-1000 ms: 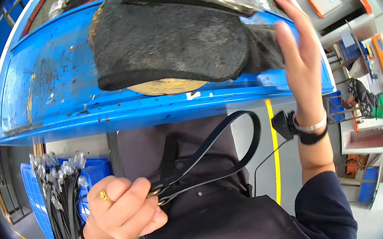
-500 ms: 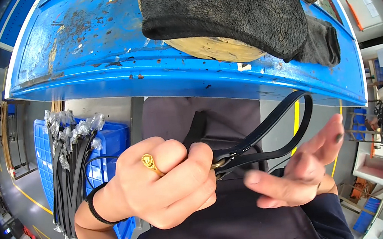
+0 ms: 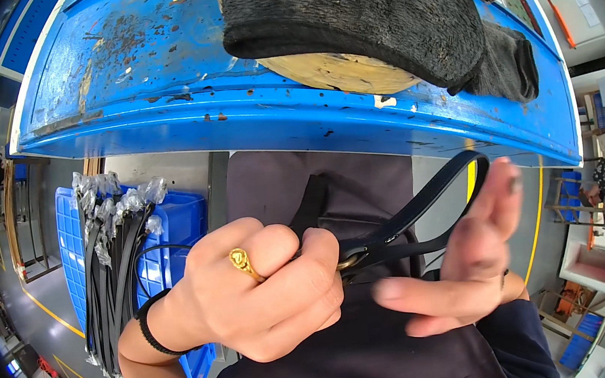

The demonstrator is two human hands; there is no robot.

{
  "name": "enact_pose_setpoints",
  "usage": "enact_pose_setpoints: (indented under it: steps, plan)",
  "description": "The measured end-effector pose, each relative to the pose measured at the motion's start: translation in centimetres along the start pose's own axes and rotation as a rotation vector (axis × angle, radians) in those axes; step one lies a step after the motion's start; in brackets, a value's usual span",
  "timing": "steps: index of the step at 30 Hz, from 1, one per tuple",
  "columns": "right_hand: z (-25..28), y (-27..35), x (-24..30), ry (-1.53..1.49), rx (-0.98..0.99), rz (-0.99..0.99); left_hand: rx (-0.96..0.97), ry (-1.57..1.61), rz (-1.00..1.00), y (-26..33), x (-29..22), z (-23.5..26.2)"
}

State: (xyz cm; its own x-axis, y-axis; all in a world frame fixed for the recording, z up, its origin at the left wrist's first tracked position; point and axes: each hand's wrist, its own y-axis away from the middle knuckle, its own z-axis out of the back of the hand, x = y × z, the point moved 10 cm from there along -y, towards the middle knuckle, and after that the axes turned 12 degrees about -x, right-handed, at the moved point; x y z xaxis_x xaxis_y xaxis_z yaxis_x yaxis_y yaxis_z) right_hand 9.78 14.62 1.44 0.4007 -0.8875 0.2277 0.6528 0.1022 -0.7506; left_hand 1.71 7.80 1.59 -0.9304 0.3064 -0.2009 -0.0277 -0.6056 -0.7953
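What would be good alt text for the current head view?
The left hand grips a looped black strap near its metal ring; the open right hand is by the loop, contact unclear. Ahead is a blue workbench bearing a black cloth.

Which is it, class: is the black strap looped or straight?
Looped: from the left hand, the strap bends round and runs back toward that same hand. The right hand hides a little of it.

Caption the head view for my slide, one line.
The left hand grips a looped black strap, the right hand open beside it, at a blue bench bearing black cloth.
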Motion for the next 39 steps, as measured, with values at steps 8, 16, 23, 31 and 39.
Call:
enact_pose_setpoints:
  steps: [8, 16, 23, 31, 39]
  plan:
    - [6.0, 1.9, -11.3, 0.798, -0.097, -0.470, 0.046, 0.034, 0.015, 0.5, 1.1, 0.4]
    - [0.7, -1.0, -5.3, 0.160, 0.130, -0.318, 0.113, 0.088, 0.024, -0.2, 1.3, 0.2]
    - [-2.4, -1.5, -2.4, 0.076, 0.275, -0.060, 0.145, 0.095, 0.023, -0.5, 1.1, 0.2]
    - [0.3, -2.1, -5.5, 0.145, 0.126, -0.266, 0.150, 0.095, 0.071, -0.1, 1.7, 0.6]
    - [6.0, 1.1, -13.3, 0.882, 0.129, -0.414, 0.099, 0.188, 0.255, 0.2, 4.2, 2.4]
